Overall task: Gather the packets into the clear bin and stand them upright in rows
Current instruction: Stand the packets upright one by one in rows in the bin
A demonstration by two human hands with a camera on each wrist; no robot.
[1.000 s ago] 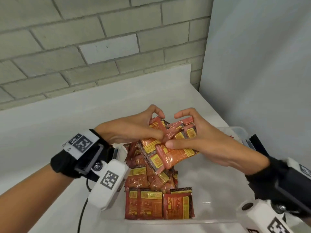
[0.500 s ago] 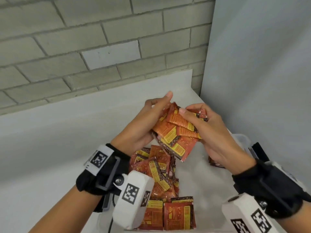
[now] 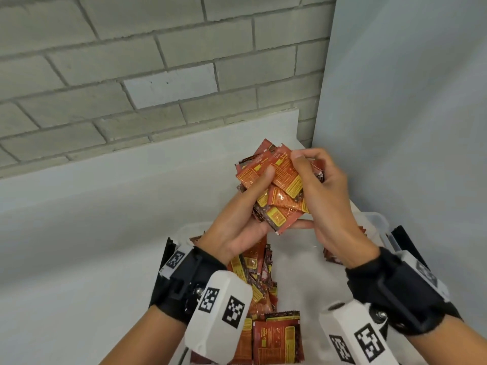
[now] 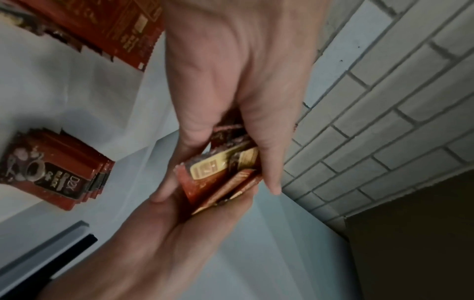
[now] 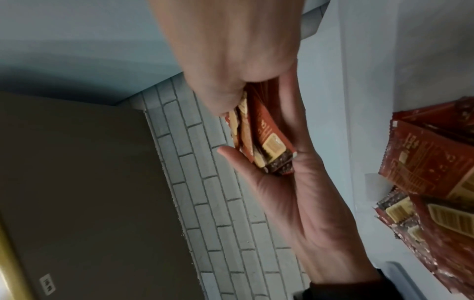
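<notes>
Both my hands hold one bunch of red and orange packets (image 3: 282, 191) in the air above the far end of the clear bin (image 3: 380, 219). My left hand (image 3: 259, 188) grips the bunch from the left with its thumb pressed on the front packet. On the bunch's right edge and top, my right hand (image 3: 313, 191) curls its fingers round it. The left wrist view shows the bunch (image 4: 220, 174) squeezed between the two hands, and so does the right wrist view (image 5: 261, 138). A loose pile of packets (image 3: 253, 275) lies in the bin, with a row (image 3: 276, 338) at its near end.
A short stack of packets (image 3: 333, 256) stands at the bin's right wall, also seen in the left wrist view (image 4: 54, 172). The bin sits on a white counter (image 3: 105, 233), with a brick wall (image 3: 158, 75) behind and a grey panel (image 3: 408, 127) close on the right.
Both hands have lifted the bunch of packets up and away from the bin, from just over the pile to well above it. The packets have been pressed closer together.
</notes>
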